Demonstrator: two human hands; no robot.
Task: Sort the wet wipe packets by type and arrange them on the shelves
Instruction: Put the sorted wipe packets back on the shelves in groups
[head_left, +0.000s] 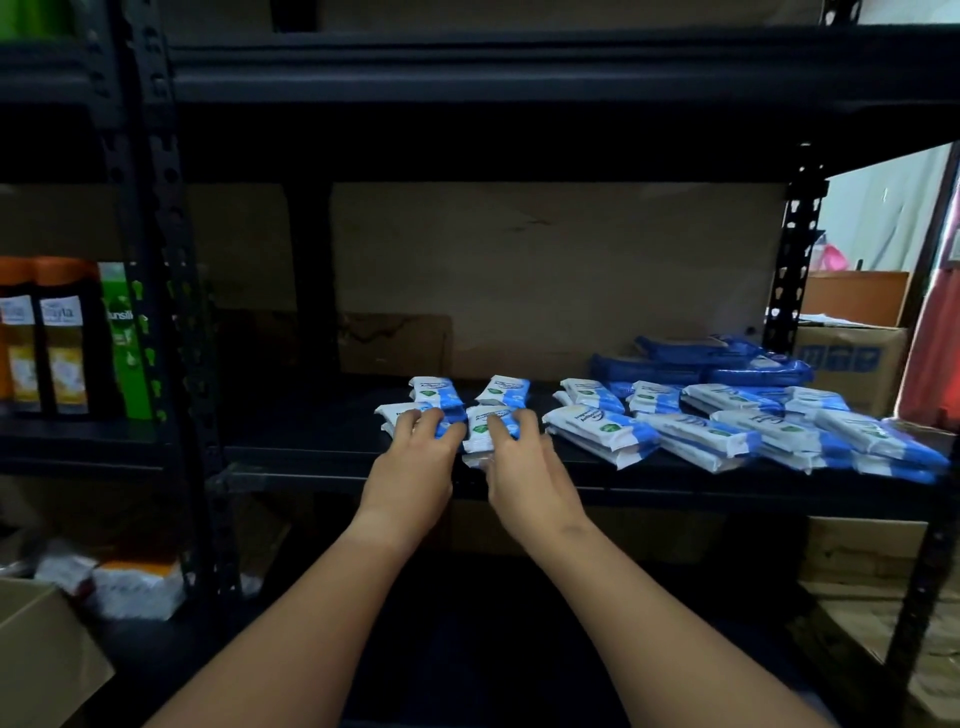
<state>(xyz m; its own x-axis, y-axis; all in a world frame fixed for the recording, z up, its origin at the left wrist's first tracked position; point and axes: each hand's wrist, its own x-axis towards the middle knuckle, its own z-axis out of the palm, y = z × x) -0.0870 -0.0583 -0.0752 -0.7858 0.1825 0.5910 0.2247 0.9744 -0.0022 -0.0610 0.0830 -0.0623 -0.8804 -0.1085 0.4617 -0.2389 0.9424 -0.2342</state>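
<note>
Both hands, left (415, 457) and right (524, 462), were curled on small packets (491, 423) near the shelf's (311, 467) front edge. Edges should be squared gently.

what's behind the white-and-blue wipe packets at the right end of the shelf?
Behind the white-and-blue packets, dark blue packets lie piled towards the back of the shelf, with brown cardboard behind. Their lower layers are hidden by the packets in front.

Your left hand (415, 457) rests curled on a small white-and-blue packet (397, 415) – your right hand (524, 462) grips the adjacent packet (485, 423). Both lie on the dark shelf (311, 441). Larger packets (727, 431) and dark blue packs (727, 358) are piled to the right.
</note>
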